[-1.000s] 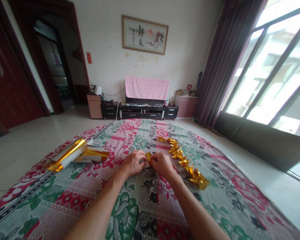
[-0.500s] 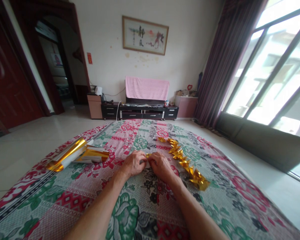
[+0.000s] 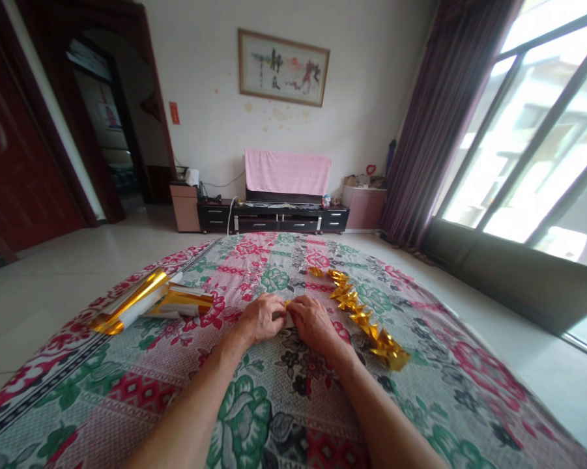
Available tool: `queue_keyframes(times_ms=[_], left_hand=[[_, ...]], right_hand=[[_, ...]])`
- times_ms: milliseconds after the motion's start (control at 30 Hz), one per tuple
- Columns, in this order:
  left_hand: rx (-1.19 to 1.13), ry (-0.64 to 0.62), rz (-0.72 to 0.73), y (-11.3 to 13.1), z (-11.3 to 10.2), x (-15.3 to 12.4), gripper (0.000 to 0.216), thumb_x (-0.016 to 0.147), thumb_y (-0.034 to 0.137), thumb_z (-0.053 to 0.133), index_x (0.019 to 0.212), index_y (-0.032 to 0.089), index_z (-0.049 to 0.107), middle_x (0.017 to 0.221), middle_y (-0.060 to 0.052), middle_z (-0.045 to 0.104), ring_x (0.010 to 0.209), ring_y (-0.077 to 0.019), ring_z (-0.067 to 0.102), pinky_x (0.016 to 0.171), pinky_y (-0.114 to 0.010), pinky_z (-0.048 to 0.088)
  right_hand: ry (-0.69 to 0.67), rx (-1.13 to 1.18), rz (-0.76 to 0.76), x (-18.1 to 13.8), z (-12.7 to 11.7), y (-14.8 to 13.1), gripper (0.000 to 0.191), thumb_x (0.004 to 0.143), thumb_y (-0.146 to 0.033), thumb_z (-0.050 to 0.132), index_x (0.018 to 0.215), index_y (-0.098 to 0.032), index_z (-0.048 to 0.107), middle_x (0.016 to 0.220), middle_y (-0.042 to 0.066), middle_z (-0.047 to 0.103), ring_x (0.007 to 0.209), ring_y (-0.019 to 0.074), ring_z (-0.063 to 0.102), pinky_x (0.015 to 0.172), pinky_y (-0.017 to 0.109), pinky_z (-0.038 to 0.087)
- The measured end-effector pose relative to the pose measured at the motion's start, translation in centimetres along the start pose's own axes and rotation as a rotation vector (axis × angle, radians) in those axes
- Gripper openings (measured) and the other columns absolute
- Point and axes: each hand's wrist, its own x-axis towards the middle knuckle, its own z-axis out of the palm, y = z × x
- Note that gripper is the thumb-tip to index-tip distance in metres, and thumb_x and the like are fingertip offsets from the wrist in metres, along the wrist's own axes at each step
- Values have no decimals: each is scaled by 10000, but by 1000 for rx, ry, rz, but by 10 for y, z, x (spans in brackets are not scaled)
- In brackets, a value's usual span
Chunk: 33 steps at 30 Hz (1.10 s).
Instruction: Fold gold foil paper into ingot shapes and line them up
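Both hands meet over the middle of the patterned cloth, pinching a small piece of gold foil paper that is mostly covered by the fingers. My left hand grips its left side with thumb and fingertips. On the other side, my right hand is closed on the same piece. To the right lies a slanting row of folded gold foil pieces. Sheets of gold foil paper with white backs, partly curled, rest at the left.
A flowered red, green and grey cloth covers the rounded surface under my arms. Beyond it stands a low black cabinet bearing something draped with a pink towel. A curtain and window are at the right, a doorway at the left.
My fingers have shifted very slightly around the small foil piece, and a bit less gold shows between them. The folded row and the sheets stay where they were.
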Motion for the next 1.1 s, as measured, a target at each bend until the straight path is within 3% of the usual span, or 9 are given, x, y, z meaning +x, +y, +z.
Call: queue_keyframes(times_ms=[167,433,1100], left_hand=[[-64,-66,2,-3,-6,0,194,585,212,675,777,192,682,943,-33,645,904,-175,560,872,-299,423],[-128,-141,-16,-6,-10,-2,223,598,160,652,817,199,674,1009,-30,610,964,-168,539,912,-293,404],[-179,-64,-34,-5,-9,-4,134,731,294,611,810,236,702,972,-17,613,927,-138,555,874,-260,430]], right_hand=[[-15,15,-30,0,-3,1,279,856,-165,408,1003,-262,623,1028,38,577,911,155,516,808,261,368],[1,34,-28,0,2,6,291,830,-152,432,1023,-261,622,1029,36,578,916,159,513,821,279,370],[15,54,-37,0,6,11,245,792,-180,484,974,-252,631,1015,43,575,889,164,520,789,282,385]])
